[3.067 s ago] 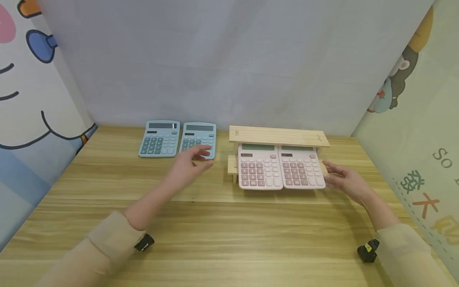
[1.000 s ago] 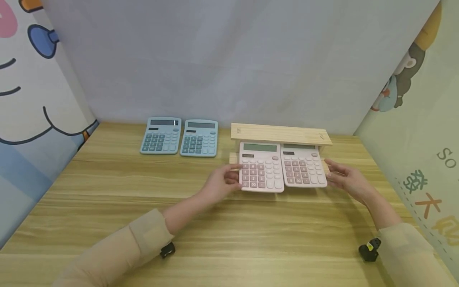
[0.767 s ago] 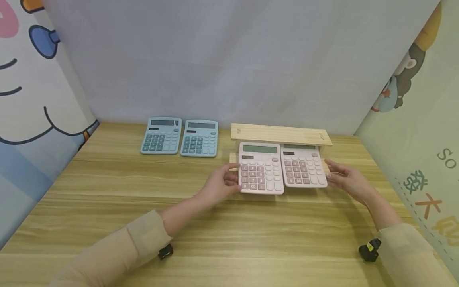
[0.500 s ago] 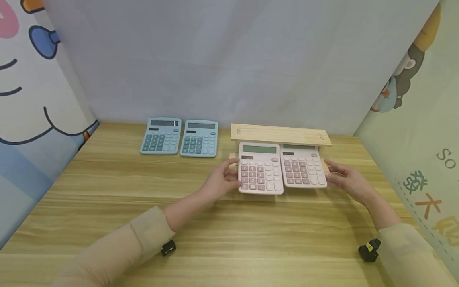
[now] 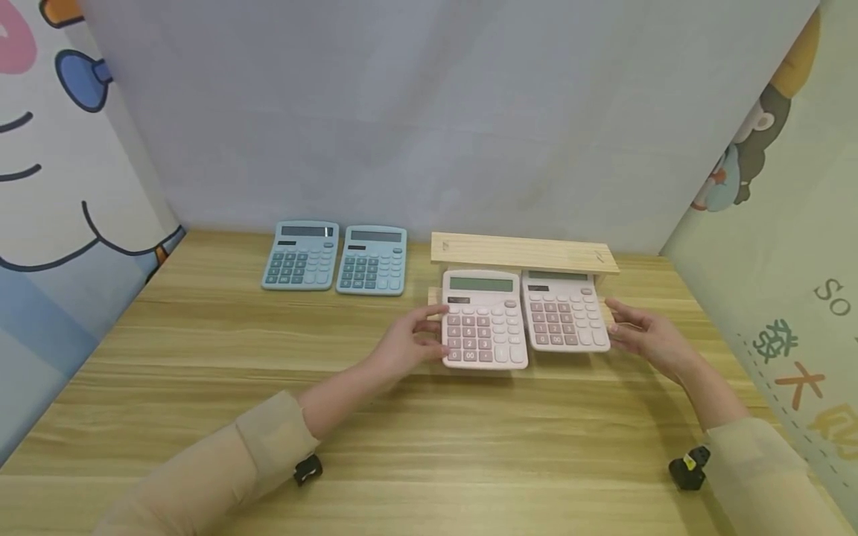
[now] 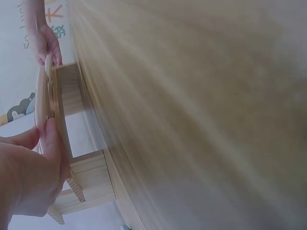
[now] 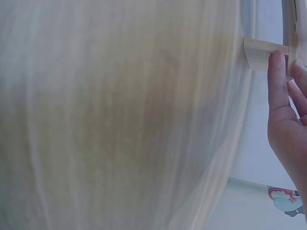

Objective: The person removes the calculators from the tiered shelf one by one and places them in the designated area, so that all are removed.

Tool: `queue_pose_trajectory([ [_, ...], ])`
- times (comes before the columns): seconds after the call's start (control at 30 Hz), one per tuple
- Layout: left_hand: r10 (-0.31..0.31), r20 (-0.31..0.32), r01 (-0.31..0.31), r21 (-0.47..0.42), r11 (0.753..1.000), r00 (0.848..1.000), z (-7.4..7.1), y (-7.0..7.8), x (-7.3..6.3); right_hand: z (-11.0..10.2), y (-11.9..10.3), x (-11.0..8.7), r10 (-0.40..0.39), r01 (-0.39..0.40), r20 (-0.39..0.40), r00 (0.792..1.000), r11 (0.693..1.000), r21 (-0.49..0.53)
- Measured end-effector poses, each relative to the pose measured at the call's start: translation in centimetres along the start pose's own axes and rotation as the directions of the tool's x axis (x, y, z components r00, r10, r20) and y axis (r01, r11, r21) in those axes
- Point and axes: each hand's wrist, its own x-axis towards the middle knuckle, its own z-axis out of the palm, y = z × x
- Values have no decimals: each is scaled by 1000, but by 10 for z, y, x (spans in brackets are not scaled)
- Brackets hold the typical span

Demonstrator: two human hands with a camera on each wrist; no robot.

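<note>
My left hand [image 5: 402, 342] pinches the left edge of a pink calculator [image 5: 482, 357], with fingers on both its faces in the left wrist view. Its whole green-grey display shows in front of the upper board of a small wooden shelf [image 5: 523, 252]. To its right a second pink calculator [image 5: 566, 339] leans on the shelf, the top of its display hidden under that board. My right hand [image 5: 650, 342] is at the shelf's right end, close to the second calculator's edge. In the right wrist view a fingertip [image 7: 277, 60] overlaps the shelf's wooden end piece [image 7: 259, 53].
Two blue calculators [image 5: 301, 257] lie side by side at the back of the wooden table [image 5: 402, 454], left of the shelf. A pale grey cloth [image 5: 402, 119] hangs behind, and printed panels [image 5: 798, 298] stand on both sides.
My left hand has gone from near the blue calculators to the left pink calculator and drawn it slightly toward me, baring its display. My right hand stays at the shelf's end.
</note>
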Motion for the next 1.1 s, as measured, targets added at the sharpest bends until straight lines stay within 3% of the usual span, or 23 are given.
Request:
queue_pose_trajectory([
  [0.27, 8, -21, -7, 19, 1000, 1000, -8, 0, -9, 0, 1, 0, 4, -4, -4, 1000, 1000, -21],
  [0.63, -2, -17, 2, -43, 999, 1000, -25, -1, -16, 0, 2, 0, -3, 3, 1, 1000, 1000, -24],
  [0.87, 12, -20, -12, 21, 1000, 1000, -39, 4, -26, 0, 2, -1, -1, 1, 0, 1000, 1000, -21],
  [1.1, 8, -8, -9, -21, 1000, 1000, -53, 3, -32, 0, 0, -2, 16, -16, -8, 1000, 999, -34],
])
